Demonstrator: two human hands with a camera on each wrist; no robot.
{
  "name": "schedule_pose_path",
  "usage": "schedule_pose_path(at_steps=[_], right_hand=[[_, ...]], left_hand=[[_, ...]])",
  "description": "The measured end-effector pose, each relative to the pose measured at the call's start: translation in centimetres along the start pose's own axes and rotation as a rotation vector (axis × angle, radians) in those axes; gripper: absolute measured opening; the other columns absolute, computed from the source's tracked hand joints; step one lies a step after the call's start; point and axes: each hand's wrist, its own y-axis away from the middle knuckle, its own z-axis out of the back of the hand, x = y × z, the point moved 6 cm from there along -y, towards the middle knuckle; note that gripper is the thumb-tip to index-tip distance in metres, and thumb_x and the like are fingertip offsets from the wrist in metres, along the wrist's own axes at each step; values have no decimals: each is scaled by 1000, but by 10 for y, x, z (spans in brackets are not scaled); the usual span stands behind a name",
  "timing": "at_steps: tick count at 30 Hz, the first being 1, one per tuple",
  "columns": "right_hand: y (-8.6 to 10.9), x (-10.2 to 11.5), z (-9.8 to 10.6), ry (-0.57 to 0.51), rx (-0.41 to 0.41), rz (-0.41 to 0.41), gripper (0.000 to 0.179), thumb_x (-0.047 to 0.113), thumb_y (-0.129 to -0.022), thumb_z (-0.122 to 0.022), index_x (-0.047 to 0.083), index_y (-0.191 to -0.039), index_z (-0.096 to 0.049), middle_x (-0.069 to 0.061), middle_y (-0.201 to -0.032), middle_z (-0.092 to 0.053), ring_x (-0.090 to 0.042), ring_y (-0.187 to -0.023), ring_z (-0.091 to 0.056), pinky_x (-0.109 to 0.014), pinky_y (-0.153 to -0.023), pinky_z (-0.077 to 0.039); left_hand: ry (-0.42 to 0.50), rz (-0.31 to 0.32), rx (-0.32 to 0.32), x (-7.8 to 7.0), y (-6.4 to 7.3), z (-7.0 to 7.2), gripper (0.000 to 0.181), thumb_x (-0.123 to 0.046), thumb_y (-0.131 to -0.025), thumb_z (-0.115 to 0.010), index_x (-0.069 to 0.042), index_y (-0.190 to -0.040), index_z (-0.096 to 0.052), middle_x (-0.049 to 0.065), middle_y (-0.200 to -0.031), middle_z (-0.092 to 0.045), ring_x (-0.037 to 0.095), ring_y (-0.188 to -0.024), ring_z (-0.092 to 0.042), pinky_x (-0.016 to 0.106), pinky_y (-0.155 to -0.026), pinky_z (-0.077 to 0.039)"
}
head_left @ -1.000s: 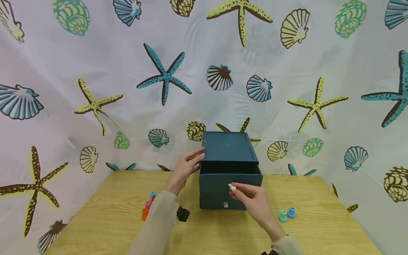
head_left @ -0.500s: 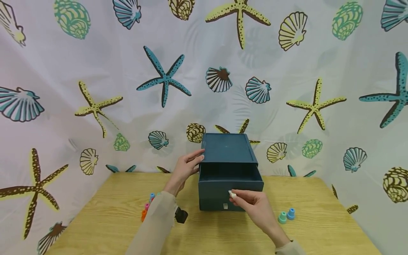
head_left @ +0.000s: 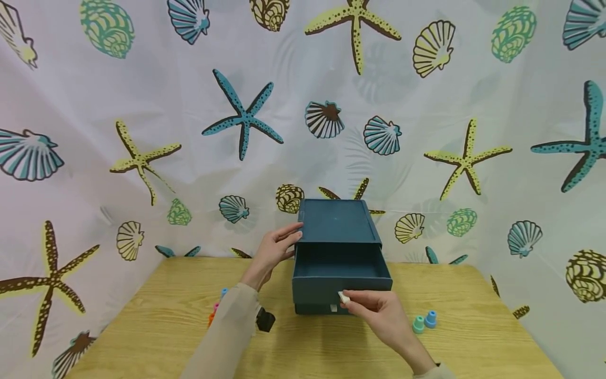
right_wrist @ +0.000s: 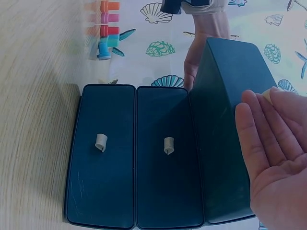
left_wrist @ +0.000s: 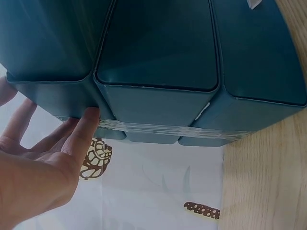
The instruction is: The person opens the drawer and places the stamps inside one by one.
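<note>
A dark blue drawer unit (head_left: 338,221) stands on the table, its top drawer (head_left: 314,290) pulled well out. What shows of that drawer's inside holds nothing. My right hand (head_left: 385,318) pinches the small white pull tab (head_left: 344,298) on its front between thumb and fingertips. Against the unit's upper left side rests my left hand (head_left: 271,253), its fingers extended; the left wrist view shows the fingertips (left_wrist: 90,115) on the casing. Two lower drawers are closed in the right wrist view, each with a white tab (right_wrist: 169,145).
Several small coloured stepped cones (right_wrist: 110,31) stand left of the unit, partly hidden by the left sleeve (head_left: 227,326) in the head view. A green cone (head_left: 418,325) and a blue cone (head_left: 431,318) stand on the right. A shell-patterned cloth (head_left: 284,168) hangs behind the wooden table (head_left: 142,326).
The top drawer has slid further out toward me, with my right hand moving along on its tab. My left hand has stayed at the unit's side.
</note>
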Motion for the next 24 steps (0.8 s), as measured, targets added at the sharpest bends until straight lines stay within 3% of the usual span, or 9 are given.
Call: schedule_pose_path(at_steps=[24], right_hand=[[8, 5, -2, 23, 17, -33, 34, 20, -91, -69, 3, -121, -69, -17, -110, -72, -9, -95, -72, -25, -81, -58]], left_hand=[[-14, -7, 11, 0, 1, 0, 43, -35, -99, -59, -26, -141, -55, 4, -151, -46, 27, -139, -44, 51, -109, -42]])
